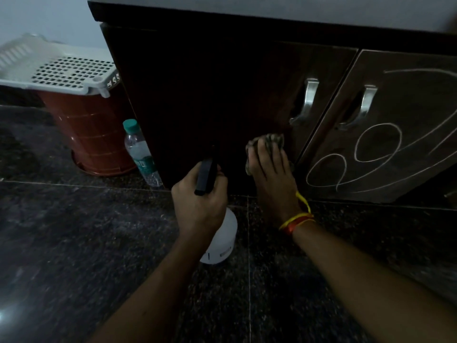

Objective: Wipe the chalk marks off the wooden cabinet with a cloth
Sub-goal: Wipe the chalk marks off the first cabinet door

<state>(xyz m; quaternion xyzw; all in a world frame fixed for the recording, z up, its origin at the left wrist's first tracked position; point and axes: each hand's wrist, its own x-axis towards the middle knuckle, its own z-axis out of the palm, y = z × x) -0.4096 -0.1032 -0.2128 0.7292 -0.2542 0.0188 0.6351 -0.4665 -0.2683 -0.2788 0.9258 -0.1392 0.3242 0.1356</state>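
1. Head view: one wooden cabinet [222,82], two doors, two handles; chalk marks [366,154] on the right door.
2. One basket [81,100] far left, one water bottle [141,152] beside the cabinet's left edge.
3. Left hand [200,206] clenches one spray bottle [220,238]; right hand [274,179] presses one cloth [269,144] flat against the left door.

Left door of cabinet [210,95]: broad bare panel, open to reach. Handles [306,100] project at the door seam. Plastic bottle [142,154] stands just beside the cabinet's left corner; red bin [91,134] near behind it. Floor [74,243] before the cabinet: open passage on both sides.
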